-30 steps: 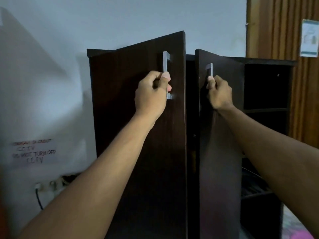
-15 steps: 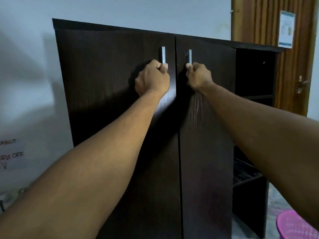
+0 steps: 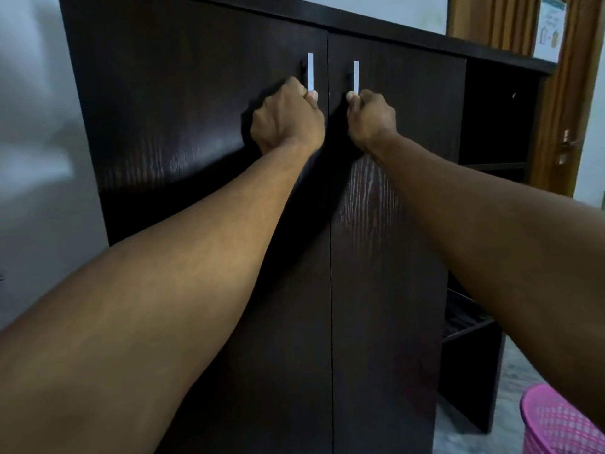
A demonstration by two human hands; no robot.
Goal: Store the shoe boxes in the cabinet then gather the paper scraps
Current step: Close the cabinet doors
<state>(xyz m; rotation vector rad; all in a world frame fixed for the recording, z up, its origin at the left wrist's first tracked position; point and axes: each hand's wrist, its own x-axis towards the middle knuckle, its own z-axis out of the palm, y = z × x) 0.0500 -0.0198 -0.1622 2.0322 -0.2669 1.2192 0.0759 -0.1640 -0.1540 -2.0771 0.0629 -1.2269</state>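
A tall dark brown cabinet (image 3: 183, 132) fills the view, both of its doors flush and shut. My left hand (image 3: 288, 117) grips the lower part of the left door's silver handle (image 3: 310, 71). My right hand (image 3: 371, 119) grips the lower part of the right door's silver handle (image 3: 356, 75). Both arms reach forward and up to the handles. No shoe boxes or paper scraps are in view; the cabinet's inside is hidden behind the doors.
Open dark shelves (image 3: 491, 165) adjoin the cabinet on the right. A pink mesh basket (image 3: 556, 424) stands on the floor at the lower right. A wooden door (image 3: 569, 93) with a posted sheet is at the far right. A white wall lies to the left.
Both cabinet doors swung from partly open to fully shut, with my hands staying on the handles. The view has moved closer to the cabinet.
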